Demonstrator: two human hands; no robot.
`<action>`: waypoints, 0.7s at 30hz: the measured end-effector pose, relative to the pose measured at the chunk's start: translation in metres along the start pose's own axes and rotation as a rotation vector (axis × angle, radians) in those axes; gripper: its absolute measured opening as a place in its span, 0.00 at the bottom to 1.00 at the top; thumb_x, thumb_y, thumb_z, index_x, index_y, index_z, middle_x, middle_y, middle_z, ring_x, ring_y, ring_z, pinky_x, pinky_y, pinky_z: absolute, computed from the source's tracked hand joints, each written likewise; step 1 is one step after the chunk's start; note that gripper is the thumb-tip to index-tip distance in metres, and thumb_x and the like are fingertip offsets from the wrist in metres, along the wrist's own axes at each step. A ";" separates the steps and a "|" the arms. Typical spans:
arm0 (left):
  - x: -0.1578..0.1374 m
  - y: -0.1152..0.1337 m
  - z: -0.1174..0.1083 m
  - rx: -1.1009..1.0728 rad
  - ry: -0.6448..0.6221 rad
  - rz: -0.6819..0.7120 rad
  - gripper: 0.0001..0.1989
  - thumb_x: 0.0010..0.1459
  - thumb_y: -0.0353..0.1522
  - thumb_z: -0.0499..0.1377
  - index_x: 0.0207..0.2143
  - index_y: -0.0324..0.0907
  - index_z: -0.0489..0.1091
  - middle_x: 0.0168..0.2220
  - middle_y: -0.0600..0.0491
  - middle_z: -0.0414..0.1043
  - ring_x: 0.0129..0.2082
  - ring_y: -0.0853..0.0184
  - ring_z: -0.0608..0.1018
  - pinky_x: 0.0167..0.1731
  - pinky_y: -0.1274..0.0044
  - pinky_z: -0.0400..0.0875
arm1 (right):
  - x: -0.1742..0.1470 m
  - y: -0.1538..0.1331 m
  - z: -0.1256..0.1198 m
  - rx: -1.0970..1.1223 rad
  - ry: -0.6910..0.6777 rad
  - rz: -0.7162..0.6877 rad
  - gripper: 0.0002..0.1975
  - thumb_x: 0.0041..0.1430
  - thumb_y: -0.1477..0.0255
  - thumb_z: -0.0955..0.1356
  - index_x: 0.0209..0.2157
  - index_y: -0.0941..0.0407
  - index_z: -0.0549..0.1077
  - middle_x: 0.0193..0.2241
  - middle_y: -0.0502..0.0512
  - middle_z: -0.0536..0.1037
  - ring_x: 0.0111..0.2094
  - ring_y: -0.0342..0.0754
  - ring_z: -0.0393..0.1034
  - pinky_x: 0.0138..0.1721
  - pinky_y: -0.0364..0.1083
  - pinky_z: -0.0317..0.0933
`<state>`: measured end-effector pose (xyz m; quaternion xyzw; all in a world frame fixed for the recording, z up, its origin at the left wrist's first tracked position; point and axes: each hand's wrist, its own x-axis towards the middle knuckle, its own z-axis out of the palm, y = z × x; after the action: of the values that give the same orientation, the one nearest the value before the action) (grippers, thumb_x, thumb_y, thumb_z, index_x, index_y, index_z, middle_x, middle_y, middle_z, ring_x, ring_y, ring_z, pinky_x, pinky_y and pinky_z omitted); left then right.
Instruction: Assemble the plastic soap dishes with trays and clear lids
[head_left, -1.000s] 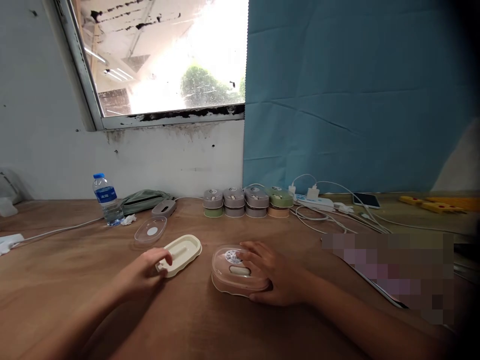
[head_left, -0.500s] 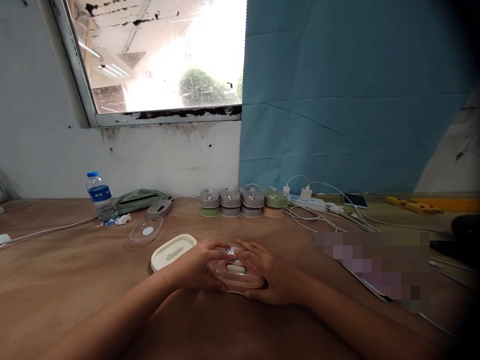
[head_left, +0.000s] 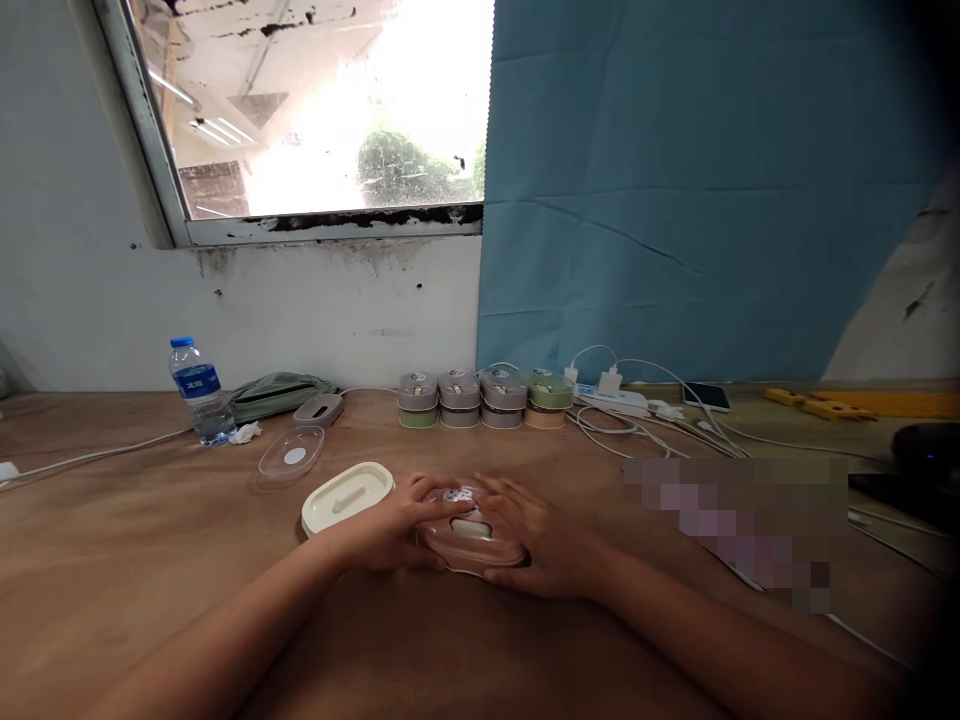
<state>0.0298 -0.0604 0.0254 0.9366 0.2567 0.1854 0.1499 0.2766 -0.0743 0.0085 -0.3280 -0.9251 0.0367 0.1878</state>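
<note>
Low in the middle of the head view, a pink lunch box [head_left: 480,550] with a clear cover rests on the table [head_left: 187,560]. A white sticker and a pale oval piece show on its top. My left hand [head_left: 394,525] grips it from the left, thumb along the near side and fingers over the top. From the right my right hand [head_left: 551,545] holds it the same way, fingertips meeting near the sticker. Just beyond my left wrist lies a cream oval lid [head_left: 364,480]. Behind that is a clear lid [head_left: 285,457] with a white round spot.
Several stacked lunch boxes [head_left: 459,395] stand in a row by the wall. A water bottle [head_left: 201,390], a green pouch [head_left: 274,395] and a grey oval piece [head_left: 319,409] are at the back left. Cables, a power strip [head_left: 613,400] and a phone [head_left: 706,397] lie right.
My fingers have shifted slightly on the cover, so more of the white sticker shows. The view has tilted a little; the other things stay in place.
</note>
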 end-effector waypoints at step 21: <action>-0.003 -0.001 0.015 -0.376 0.196 -0.265 0.45 0.33 0.36 0.67 0.54 0.49 0.51 0.54 0.48 0.53 0.53 0.57 0.61 0.54 0.67 0.55 | 0.001 -0.007 -0.009 0.158 0.006 0.085 0.26 0.50 0.56 0.64 0.46 0.59 0.60 0.53 0.65 0.57 0.56 0.56 0.48 0.53 0.54 0.51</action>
<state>0.0338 -0.0637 0.0106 0.8281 0.3516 0.2986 0.3187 0.2745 -0.0794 0.0183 -0.3511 -0.9041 0.1163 0.2141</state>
